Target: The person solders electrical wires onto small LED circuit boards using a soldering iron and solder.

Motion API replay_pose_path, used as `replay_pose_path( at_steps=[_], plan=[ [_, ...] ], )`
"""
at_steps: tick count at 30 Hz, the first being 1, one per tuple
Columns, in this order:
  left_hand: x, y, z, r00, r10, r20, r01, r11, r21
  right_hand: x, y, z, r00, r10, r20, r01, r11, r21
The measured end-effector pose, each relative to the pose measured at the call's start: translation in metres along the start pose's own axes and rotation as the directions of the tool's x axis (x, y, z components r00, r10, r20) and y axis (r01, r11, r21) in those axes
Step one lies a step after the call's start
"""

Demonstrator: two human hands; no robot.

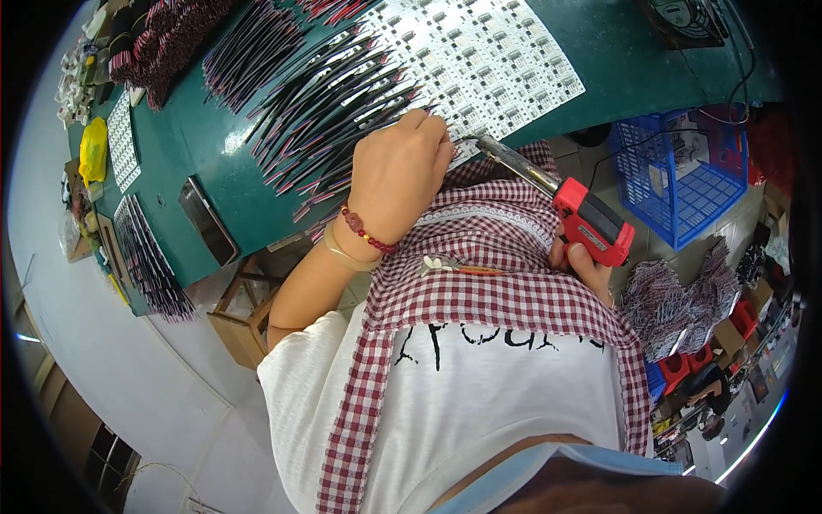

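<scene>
My right hand (587, 267) is wrapped round the handle of a red-and-black soldering gun (592, 223). The gun's metal barrel points left, and its tip comes close to the fingertips of my left hand (401, 167) at the table's front edge. Those left fingers are curled together over the near corner of a white sheet of small circuit boards (488, 60); what they pinch is hidden beneath them. A spread of thin black-sleeved wires (330, 111) with red ends fans out to the left, several lying on the sheet and running up to my left hand.
On the green table (171, 167) lie a phone (208, 220), more wire bundles (152, 261), a smaller board sheet (123, 144) and a yellow bag (93, 152). A blue plastic crate (681, 176) stands right of the table. Cables hang near a device (682, 19) at the far right.
</scene>
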State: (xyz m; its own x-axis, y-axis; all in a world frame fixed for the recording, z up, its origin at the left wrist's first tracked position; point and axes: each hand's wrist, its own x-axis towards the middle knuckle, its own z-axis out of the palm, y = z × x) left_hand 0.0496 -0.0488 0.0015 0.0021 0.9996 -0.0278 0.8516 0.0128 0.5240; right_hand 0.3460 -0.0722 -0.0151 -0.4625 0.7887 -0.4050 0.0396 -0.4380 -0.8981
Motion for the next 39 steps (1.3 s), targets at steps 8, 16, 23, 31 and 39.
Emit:
replay_pose_path(
  at_steps=[8, 16, 23, 31, 39],
  plan=[
    [0.005, -0.001, 0.000, 1.000, 0.018, -0.007, -0.018, 1.000, -0.014, -0.001, 0.000, -0.001, 0.998, -0.054, 0.042, 0.055, 0.998, -0.013],
    [0.006, 0.000, -0.001, 1.000, -0.002, 0.016, 0.002, 1.000, 0.015, -0.002, 0.000, -0.003, 0.998, -0.050, 0.038, 0.050, 0.999, -0.018],
    [-0.001, 0.006, 0.004, 0.998, -0.058, 0.001, 0.058, 0.998, -0.005, -0.004, 0.004, -0.007, 0.997, -0.073, 0.035, 0.073, 0.997, -0.001],
    [-0.002, 0.009, 0.011, 0.996, -0.070, -0.050, 0.072, 0.996, 0.045, -0.006, 0.001, -0.003, 1.000, 0.002, -0.022, -0.001, 0.999, 0.044],
    [-0.002, 0.011, 0.010, 0.998, -0.001, -0.059, 0.007, 0.994, 0.109, -0.004, 0.002, -0.009, 0.999, 0.026, 0.045, -0.023, 0.998, -0.052]
  ],
)
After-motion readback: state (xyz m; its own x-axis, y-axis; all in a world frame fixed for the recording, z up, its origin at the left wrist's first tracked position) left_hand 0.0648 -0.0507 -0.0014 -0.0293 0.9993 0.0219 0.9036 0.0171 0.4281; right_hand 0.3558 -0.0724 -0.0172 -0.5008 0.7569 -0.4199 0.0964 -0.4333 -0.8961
